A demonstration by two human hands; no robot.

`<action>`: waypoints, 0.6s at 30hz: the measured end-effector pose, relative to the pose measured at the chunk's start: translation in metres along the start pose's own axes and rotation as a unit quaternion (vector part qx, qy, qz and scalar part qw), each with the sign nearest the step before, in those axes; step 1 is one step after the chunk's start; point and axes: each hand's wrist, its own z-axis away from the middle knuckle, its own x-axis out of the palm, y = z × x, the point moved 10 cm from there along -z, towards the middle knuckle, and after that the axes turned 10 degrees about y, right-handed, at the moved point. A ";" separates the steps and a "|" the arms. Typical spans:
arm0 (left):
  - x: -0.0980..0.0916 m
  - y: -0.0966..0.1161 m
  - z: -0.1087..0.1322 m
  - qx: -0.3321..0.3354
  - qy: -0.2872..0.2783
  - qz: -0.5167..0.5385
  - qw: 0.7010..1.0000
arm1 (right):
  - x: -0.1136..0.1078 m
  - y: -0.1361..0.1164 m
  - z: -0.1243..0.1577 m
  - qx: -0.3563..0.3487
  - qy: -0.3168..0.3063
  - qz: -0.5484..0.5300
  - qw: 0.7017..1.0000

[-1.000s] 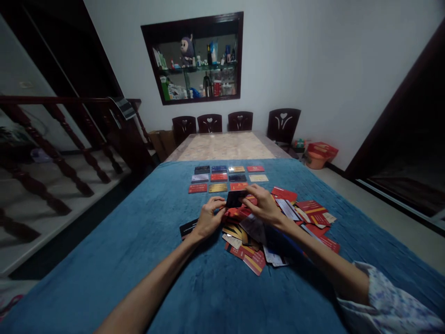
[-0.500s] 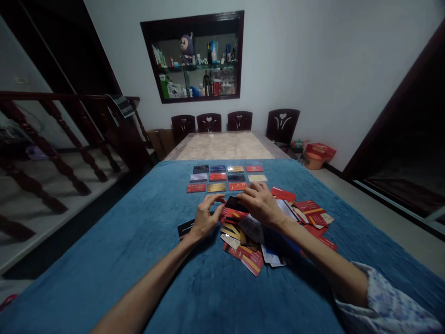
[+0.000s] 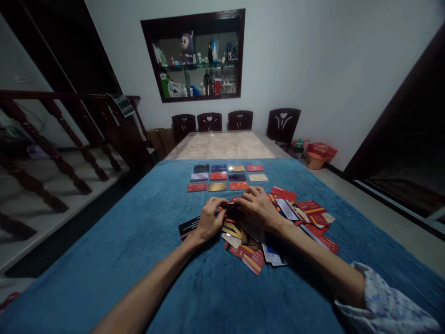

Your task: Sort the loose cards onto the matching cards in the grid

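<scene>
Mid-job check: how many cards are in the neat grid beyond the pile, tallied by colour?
Red cards: 4
Dark cards: 2
Gold cards: 2
Pale cards: 2
Blue card: 1
Total: 11

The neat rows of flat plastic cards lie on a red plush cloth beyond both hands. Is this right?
No: the head view shows the plush cloth is blue, not red. The rows of flat plastic cards do lie on it beyond the left hand and right hand.
</scene>
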 end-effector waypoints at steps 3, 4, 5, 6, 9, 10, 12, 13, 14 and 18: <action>0.000 -0.001 0.000 -0.003 0.003 -0.001 1.000 | -0.003 0.005 0.007 0.011 0.004 0.004 1.000; 0.000 -0.001 0.000 -0.004 0.003 -0.002 1.000 | -0.004 0.006 0.010 0.014 0.003 0.005 1.000; 0.000 -0.001 0.000 -0.005 0.003 -0.005 1.000 | -0.005 0.008 0.013 0.017 0.000 0.006 1.000; 0.000 -0.001 0.000 -0.005 0.002 -0.009 1.000 | -0.006 0.010 0.016 0.020 -0.001 0.006 1.000; 0.000 0.001 0.000 0.003 -0.003 -0.023 1.000 | -0.008 0.015 0.026 0.037 0.000 0.004 0.999; 0.001 0.001 0.000 0.006 -0.006 -0.026 1.000 | -0.008 0.018 0.029 0.046 0.001 0.003 0.999; 0.002 0.001 0.000 0.012 -0.011 -0.028 0.999 | -0.006 0.021 0.034 0.062 -0.004 -0.002 0.998; 0.003 0.000 0.000 0.015 -0.014 -0.029 0.999 | -0.004 0.021 0.036 0.068 -0.010 -0.005 0.998; 0.004 0.000 0.000 0.018 -0.017 -0.031 0.999 | -0.002 0.022 0.037 0.072 -0.017 -0.009 0.997; 0.008 -0.001 0.002 0.026 -0.034 -0.053 0.998 | 0.005 0.021 0.041 0.084 -0.030 -0.015 0.996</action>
